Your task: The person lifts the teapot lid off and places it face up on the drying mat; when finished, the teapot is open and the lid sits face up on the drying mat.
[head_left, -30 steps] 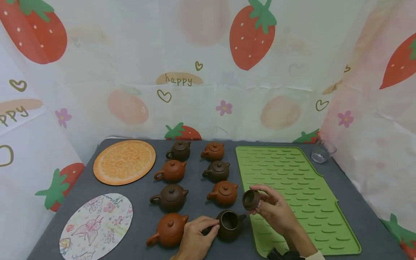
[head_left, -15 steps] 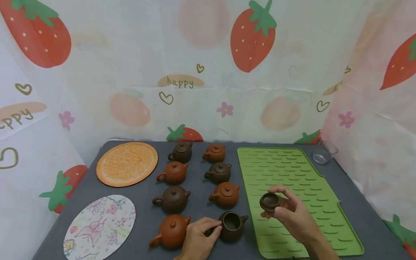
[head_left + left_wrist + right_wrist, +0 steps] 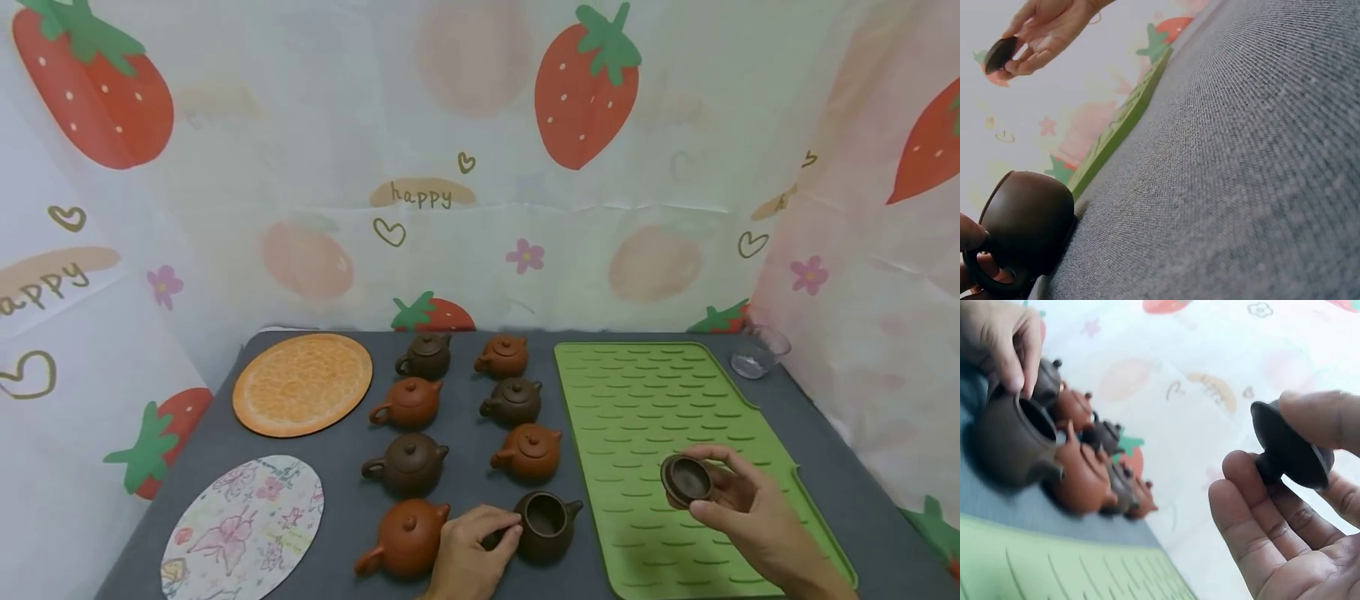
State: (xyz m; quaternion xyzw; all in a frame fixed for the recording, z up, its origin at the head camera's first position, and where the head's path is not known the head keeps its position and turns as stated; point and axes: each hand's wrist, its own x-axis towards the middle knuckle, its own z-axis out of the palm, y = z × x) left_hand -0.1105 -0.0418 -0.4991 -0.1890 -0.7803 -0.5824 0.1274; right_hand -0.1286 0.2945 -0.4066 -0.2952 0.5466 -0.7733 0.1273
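Teapot (image 3: 551,547), dark brown, rounded and softly glossy, stands upright and lidless on a dark grey tabletop (image 3: 467,467), its wide round mouth open to a shadowed interior and its short spout angled toward the green mat (image 3: 637,400) just beside it. A person's left hand (image 3: 475,552) pinches the pot's looped handle (image 3: 1004,289) between thumb and fingers. Above the mat, well apart from the pot, the right hand (image 3: 761,515) grips the matching lid (image 3: 688,480), thumb across its edge and fingers curled about it. Tilted, the lid shows the head camera a hollow underside ringed by a raised collar; from the right wrist, its dark disc appears nearly edge-on, the small knob (image 3: 1267,470) against a fingertip. Seven lidded teapots (image 3: 408,402), orange-brown and dark brown, line up nearby in two columns.
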